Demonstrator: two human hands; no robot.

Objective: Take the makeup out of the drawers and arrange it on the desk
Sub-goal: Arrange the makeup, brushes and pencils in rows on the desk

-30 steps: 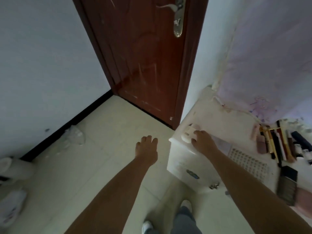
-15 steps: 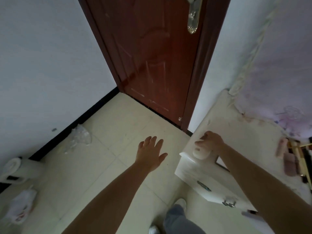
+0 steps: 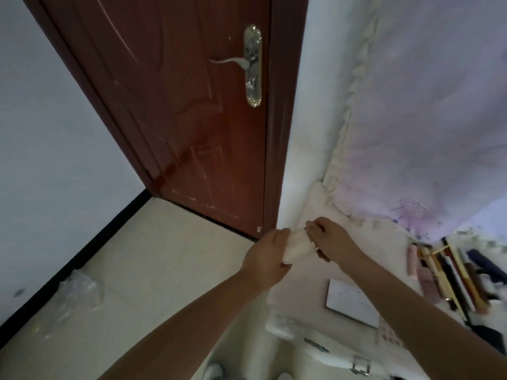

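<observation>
A small pale cream-coloured container (image 3: 297, 246) is held above the left end of the white desk (image 3: 381, 242). My left hand (image 3: 267, 259) grips its lower end and my right hand (image 3: 330, 239) grips its upper end. Most of the container is hidden by my fingers. A row of makeup sticks and tubes (image 3: 444, 278) lies on the desk at the right. The white drawer front (image 3: 329, 349) with metal handles shows below my right forearm.
A dark red door (image 3: 175, 105) with a brass handle stands ahead. A flat white palette (image 3: 351, 303) lies on the desk near my right arm. Crumpled clear plastic (image 3: 79, 292) lies on the tiled floor by the left wall.
My right hand has lifted the pale container off the desk corner. My left hand, open over the floor before, has come across and taken hold of it. The view has tilted up.
</observation>
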